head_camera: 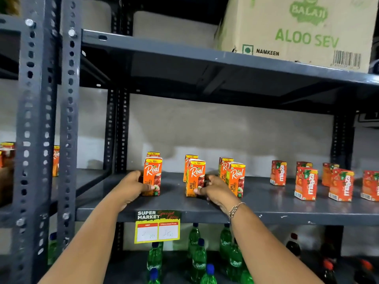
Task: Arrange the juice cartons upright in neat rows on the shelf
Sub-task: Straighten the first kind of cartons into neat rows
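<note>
**Both hands on Real cartons**

On the grey shelf (266, 210), the left hand (131, 186) grasps the left front Real apple carton (152, 176); the right hand (215, 190) grasps the middle front carton (195, 177). Six Real cartons stand upright in pairs. Maaza cartons (305, 183) run off-frame right. Sprite bottles (198, 261) stand below, partly hidden

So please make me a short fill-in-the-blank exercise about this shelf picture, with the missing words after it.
1. The left hand holds an orange carton printed with the brand ____.
2. The right hand wears a ____ on its wrist.
3. The red cartons carry the brand ____.
4. The bottles under the shelf are mostly ____ in colour.

Missing words: Real; bracelet; Maaza; green
</note>
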`<state>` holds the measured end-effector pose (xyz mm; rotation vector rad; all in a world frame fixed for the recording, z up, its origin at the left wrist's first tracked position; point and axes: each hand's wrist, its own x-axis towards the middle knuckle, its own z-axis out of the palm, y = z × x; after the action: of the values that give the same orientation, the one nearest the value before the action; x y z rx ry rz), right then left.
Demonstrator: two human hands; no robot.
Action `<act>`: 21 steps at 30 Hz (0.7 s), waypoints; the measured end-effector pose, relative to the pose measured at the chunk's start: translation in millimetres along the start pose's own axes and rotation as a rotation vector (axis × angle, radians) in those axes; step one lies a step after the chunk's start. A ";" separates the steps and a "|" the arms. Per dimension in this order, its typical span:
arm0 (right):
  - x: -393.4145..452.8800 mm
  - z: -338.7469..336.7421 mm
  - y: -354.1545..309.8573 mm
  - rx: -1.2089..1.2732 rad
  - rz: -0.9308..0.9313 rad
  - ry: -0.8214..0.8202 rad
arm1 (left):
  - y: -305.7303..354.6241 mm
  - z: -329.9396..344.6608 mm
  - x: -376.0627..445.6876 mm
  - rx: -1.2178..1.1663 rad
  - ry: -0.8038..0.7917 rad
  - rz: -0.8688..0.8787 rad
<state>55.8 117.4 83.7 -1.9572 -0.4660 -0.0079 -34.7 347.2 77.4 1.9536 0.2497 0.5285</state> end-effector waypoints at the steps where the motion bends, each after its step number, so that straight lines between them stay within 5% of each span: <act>1: 0.8 1.4 0.5 0.007 0.001 0.016 | -0.5 0.0 0.6 0.004 -0.004 0.005; 21: 4.6 11.5 4.5 -0.077 -0.062 0.084 | -1.0 -5.7 -0.8 -0.058 -0.010 0.032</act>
<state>59.2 127.3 75.8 -2.0088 -0.4770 -0.1498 -38.1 351.9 78.3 1.9063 0.1953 0.5406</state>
